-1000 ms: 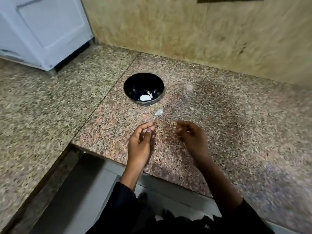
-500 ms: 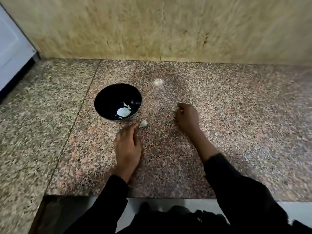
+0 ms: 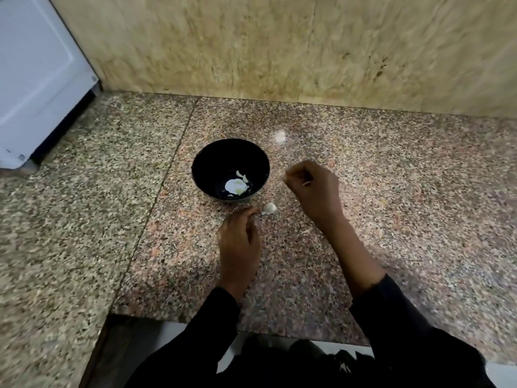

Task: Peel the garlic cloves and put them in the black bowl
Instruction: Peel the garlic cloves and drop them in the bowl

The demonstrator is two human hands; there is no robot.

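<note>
1. Garlic clove [image 3: 269, 208]: one pale clove lies on the speckled granite counter [image 3: 391, 219], just in front of the black bowl [image 3: 207, 163] and a little to its right, apart from the bowl's wall.
2. The black bowl stands upright on the counter, near the seam where the reddish slab meets the greyer slab on your left. Inside it, at the bottom, you see a larger white piece [image 3: 236, 186] and a few small pale bits beside it; motion blur keeps you from telling whether they are peeled cloves or skin.
3. Your left hand [image 3: 239, 245] lies low over the counter, back up, with its fingertips [image 3: 247, 211] reaching toward the clove. They end just beside it, and you cannot tell whether they touch it. The fingers look loosely bent and hold nothing that you can see.
4. Your right hand [image 3: 314, 189] hovers to the right of the bowl, level with its rim, with the fingers curled inward. The thumb and forefinger seem to meet at the tip, but blur hides whether anything is pinched there.
5. Both forearms come out of black sleeves [image 3: 405, 317] at the bottom edge.
6. A small pale spot [image 3: 280, 136] shows on the counter behind the bowl, too blurred to identify.
7. A beige tiled wall [image 3: 279, 46] rises behind the counter, and a white appliance [image 3: 36, 79] stands at the far left.
</note>
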